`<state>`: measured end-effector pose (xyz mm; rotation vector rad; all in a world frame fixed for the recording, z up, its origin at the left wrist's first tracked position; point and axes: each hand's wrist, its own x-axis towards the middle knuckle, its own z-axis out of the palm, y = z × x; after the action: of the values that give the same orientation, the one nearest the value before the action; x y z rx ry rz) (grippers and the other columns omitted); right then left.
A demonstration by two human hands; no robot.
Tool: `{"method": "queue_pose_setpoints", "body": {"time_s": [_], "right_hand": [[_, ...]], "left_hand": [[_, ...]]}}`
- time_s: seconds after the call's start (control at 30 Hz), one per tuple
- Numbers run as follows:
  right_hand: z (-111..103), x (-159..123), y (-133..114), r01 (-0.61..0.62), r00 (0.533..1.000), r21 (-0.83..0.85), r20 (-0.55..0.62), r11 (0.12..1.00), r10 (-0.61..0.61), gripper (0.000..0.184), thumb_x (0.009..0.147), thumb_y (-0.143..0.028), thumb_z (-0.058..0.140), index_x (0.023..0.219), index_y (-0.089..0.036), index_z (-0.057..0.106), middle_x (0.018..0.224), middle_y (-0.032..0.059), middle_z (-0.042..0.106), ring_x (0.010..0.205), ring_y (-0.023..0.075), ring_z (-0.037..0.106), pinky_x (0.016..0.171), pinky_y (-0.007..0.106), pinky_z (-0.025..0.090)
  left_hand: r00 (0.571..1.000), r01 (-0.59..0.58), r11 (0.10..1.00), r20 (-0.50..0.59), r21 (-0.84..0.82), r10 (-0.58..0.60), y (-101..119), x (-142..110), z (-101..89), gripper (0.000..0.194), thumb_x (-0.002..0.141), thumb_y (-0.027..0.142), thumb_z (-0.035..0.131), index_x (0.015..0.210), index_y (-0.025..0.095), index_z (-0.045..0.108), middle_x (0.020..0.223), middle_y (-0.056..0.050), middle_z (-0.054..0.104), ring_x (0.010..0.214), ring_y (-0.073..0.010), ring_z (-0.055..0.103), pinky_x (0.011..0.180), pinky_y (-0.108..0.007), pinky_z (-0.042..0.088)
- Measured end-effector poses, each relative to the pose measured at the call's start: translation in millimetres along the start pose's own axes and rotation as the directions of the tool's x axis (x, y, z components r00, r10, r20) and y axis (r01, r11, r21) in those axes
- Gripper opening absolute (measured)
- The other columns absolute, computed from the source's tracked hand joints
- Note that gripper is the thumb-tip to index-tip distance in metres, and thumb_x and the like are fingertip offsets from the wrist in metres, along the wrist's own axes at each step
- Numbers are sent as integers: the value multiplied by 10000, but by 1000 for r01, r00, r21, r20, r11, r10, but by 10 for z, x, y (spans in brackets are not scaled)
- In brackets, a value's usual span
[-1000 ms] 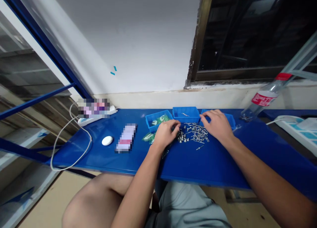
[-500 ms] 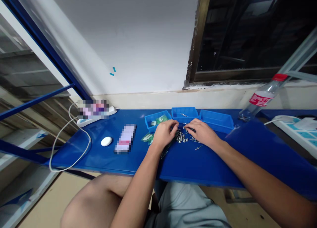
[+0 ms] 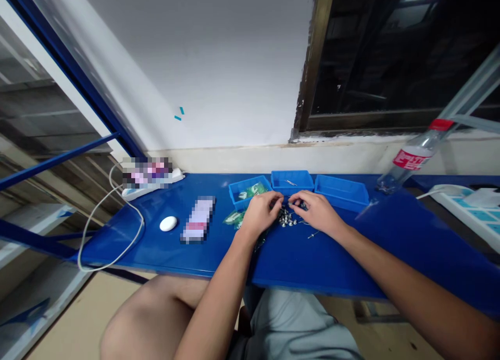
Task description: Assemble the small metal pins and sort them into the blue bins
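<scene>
My left hand (image 3: 261,214) and my right hand (image 3: 315,212) lie close together on the blue table top (image 3: 308,261), fingertips curled in over a small heap of metal rivets (image 3: 287,219). Their fingers hide part of the heap, and I cannot tell whether either hand grips any rivets. One loose rivet (image 3: 313,235) lies apart, just below my right hand. Beside my left hand is a green packet (image 3: 233,218), and more green packets (image 3: 250,192) sit in a blue plastic bin (image 3: 239,200). Two more blue bins (image 3: 292,183) (image 3: 341,193) stand behind my hands.
A clear plastic bottle (image 3: 413,159) lies tilted at the right, near a white tray-like object (image 3: 464,209). To the left are a white oval object (image 3: 168,223), a blurred box (image 3: 197,219), and a power strip (image 3: 135,192) with a white cable (image 3: 113,245).
My right hand has moved left from the right bin to the rivet heap, close to my left hand. The long rivets spread behind the heap no longer show.
</scene>
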<state>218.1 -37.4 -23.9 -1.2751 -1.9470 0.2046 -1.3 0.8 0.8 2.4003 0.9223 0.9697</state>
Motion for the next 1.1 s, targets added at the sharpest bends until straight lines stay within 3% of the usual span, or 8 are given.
{"method": "queue_pose_setpoints", "body": {"time_s": [0.1,0.23,0.33,0.5,0.6,0.73,0.9,1.1], "right_hand": [[1,-6,-110,-21,997,108,-73,994,28,119,963,-247,632,1052,-231,710,979,55,738,713,188,648,722,342,564],[11,-21,-197,26,991,244,-136,969,8,96,951,-240,639,1035,-246,686,1081,70,717,839,214,683,768,352,580],[23,-31,-217,37,991,245,-134,969,-4,100,939,-226,657,1033,-250,682,1054,59,722,852,222,682,787,365,580],[40,-25,-239,57,992,202,-121,978,-33,84,959,-235,646,1029,-245,692,1039,56,730,833,216,684,800,364,577],[46,-15,-269,61,992,187,-124,981,-38,101,971,-249,628,1046,-245,696,1077,67,735,825,216,696,804,368,586],[73,-14,-281,-16,990,231,-130,973,47,123,985,-306,626,1059,-249,706,1074,64,751,823,217,723,773,356,603],[134,-36,-195,-69,990,251,-106,966,99,136,949,-353,688,1013,-238,719,993,53,767,793,214,736,748,356,611],[146,-48,-133,-147,980,306,-80,940,180,128,908,-322,717,995,-228,717,941,42,774,807,209,747,762,352,626]], "left_hand": [[1000,1,1000,-3,-11,-1,31,-4,-15,232,1038,288,566,1116,193,763,1068,-66,809,974,-226,750,864,-300,543],[999,-4,998,46,-60,6,93,-26,-44,321,1062,405,547,1136,199,781,1060,-55,817,888,-207,755,796,-275,541],[997,-15,996,76,-92,22,113,-35,-54,336,1062,421,554,1172,206,788,1122,-54,817,943,-218,768,826,-271,549],[996,-23,990,79,-138,34,46,-19,-31,276,1052,332,580,1204,230,786,1209,-38,803,1074,-245,773,909,-292,571],[999,22,987,37,-161,-16,-34,-14,17,251,1015,308,645,1208,220,779,1210,-52,802,1098,-259,773,937,-318,595],[998,63,973,1,-224,-64,-118,-15,81,381,939,195,737,1319,193,711,1129,-63,824,1042,-240,794,937,-325,615],[1000,30,982,6,-186,-30,-116,-4,96,427,860,96,785,1271,197,723,1111,-54,827,1024,-234,797,945,-331,620],[999,-43,968,6,-247,46,-113,11,103,455,884,22,700,1304,198,693,1149,-57,816,1037,-207,793,981,-341,627]]}}
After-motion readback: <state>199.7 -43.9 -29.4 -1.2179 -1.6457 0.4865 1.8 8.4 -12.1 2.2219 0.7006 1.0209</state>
